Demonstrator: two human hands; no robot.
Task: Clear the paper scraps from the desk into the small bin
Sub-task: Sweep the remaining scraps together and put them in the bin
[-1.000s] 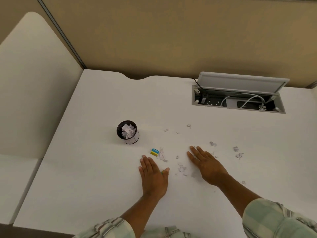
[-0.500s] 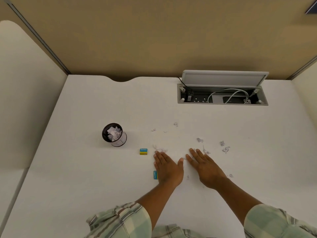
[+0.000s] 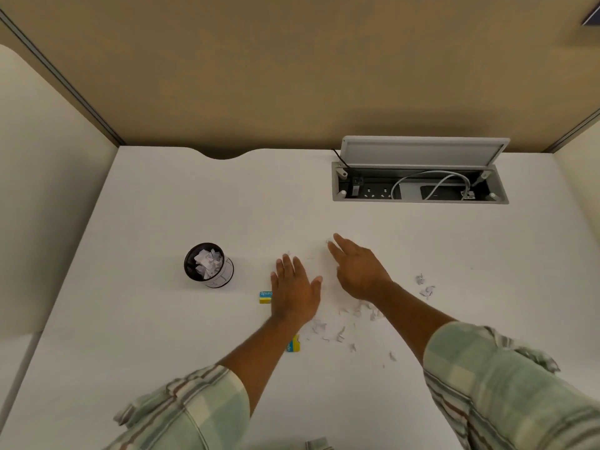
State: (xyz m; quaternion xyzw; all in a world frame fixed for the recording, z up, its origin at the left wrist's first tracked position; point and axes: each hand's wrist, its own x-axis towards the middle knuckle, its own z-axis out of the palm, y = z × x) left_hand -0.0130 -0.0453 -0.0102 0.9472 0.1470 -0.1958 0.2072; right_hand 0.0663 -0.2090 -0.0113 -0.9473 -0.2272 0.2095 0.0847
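Note:
A small black mesh bin (image 3: 207, 266) with white paper in it stands on the white desk (image 3: 162, 319), left of centre. My left hand (image 3: 294, 287) lies flat and open on the desk to the right of the bin. My right hand (image 3: 357, 267) is open, fingers stretched toward the far side, palm down just over the desk. Several small paper scraps (image 3: 344, 323) lie scattered below and between my hands. Two more scraps (image 3: 423, 285) rest to the right of my right wrist.
Two small blue-and-yellow erasers lie near my left hand, one (image 3: 265, 297) at its left edge and one (image 3: 293, 344) beside my forearm. An open cable box (image 3: 418, 185) with sockets and a grey cable sits in the desk at the back right. Partition walls surround the desk.
Both hands have slid away from me across the desk, the right one farther and toward the far scraps. A group of scraps now lies uncovered behind them.

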